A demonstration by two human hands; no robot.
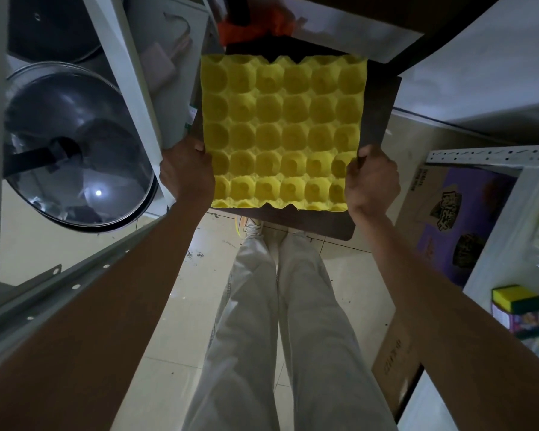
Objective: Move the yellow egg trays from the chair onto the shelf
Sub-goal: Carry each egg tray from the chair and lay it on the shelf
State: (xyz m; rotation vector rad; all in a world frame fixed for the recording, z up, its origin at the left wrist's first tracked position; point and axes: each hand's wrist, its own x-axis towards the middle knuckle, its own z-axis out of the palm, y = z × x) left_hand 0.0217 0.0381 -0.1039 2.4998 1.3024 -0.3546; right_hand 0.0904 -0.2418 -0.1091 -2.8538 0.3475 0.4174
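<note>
The yellow egg tray (282,132), a square moulded sheet with rows of round cups facing up and notched near and far edges, lies flat over the dark chair seat (377,119), its near left and right edges gripped, with no eggs in its cups.

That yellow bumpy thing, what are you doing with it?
It is an egg tray. A person grips it with both hands, the left hand on one side edge and the right hand on the other. The tray is over the dark chair, and I cannot tell whether it rests on the seat or is lifted. It is not on a shelf yet. A big glass lid sits to the left.
</note>
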